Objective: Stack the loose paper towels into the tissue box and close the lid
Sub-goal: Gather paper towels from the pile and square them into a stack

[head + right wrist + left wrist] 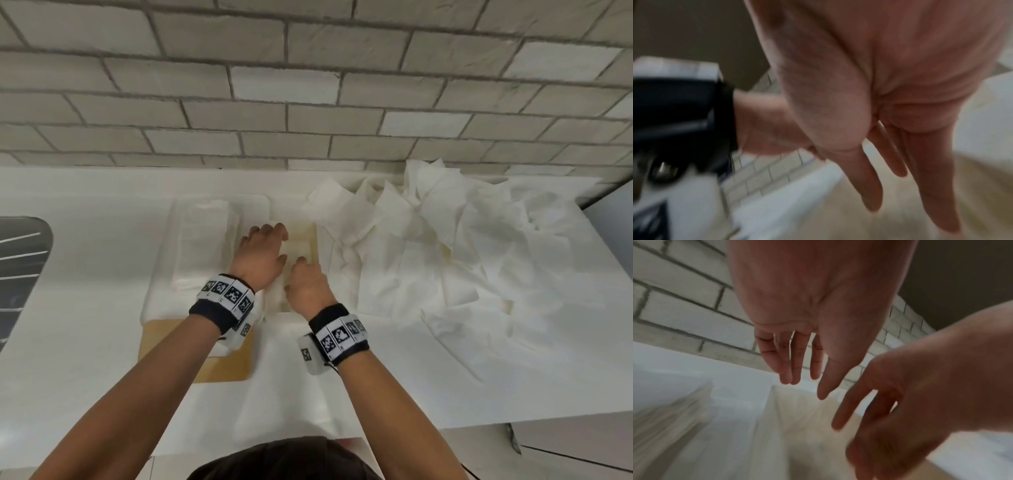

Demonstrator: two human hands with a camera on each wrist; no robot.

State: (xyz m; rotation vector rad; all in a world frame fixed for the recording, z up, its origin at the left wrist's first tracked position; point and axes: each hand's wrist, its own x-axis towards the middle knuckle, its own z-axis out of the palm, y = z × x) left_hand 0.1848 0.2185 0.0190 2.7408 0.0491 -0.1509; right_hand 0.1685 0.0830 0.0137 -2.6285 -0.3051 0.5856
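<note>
White paper is filling most of the head view: a crumpled heap of loose paper towels (pixel 455 246) is sprawling over the right half of the white counter (pixel 85 274), reaching up to the brick wall (pixel 308 85). Left of centre, the tissue box (pixel 161 274) is lying open, a translucent white tray holding a neat stack of folded towels (pixel 202 246) along its left side. Poking out from under the box at its lower edge, a pale wooden piece (pixel 226 370) is showing; whether it is the lid cannot be told. Just right of the box, a single folded towel (pixel 298 253) is lying on a yellowish surface, and both hands are hovering over it. The left hand (pixel 262 253) is reaching forward with fingers (pixel 797 356) straight and slightly spread, grasping nothing. The right hand (pixel 306 284) is sitting just beside it, fingers (pixel 871 183) extended and relaxed in the blurred wrist view, likewise holding nothing. At the far left edge, part of a dark sink (pixel 20 260) is showing.
</note>
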